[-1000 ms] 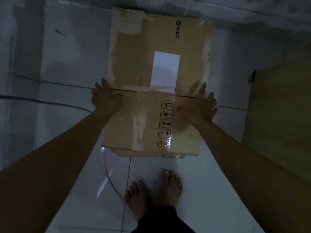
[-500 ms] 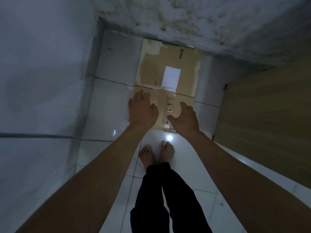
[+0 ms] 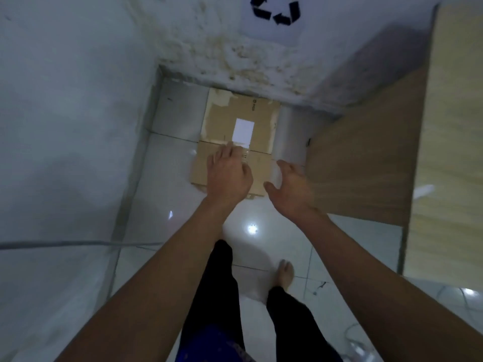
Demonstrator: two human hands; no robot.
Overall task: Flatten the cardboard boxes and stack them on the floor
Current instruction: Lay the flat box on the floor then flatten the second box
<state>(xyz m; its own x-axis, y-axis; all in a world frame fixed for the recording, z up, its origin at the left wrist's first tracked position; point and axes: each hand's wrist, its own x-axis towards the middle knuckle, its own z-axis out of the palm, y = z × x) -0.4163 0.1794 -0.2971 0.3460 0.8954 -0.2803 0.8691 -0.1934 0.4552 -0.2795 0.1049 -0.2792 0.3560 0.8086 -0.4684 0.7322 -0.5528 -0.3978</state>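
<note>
Your flattened cardboard box (image 3: 236, 138) lies flat on the glossy white tiled floor (image 3: 261, 226), brown with torn tape patches and one white label (image 3: 243, 131), far edge against the stained wall (image 3: 235, 61). Left hand (image 3: 228, 176) and right hand (image 3: 287, 188) are both spread, holding nothing. There's bare tile on both sides.

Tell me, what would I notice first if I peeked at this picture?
Two bare arms stretch out, with the left hand and right hand open above a flat cardboard box. The box lies on the shiny white floor, pushed against the stained wall. High on that wall hangs a recycling sign, and a wooden panel stands on the right.
</note>
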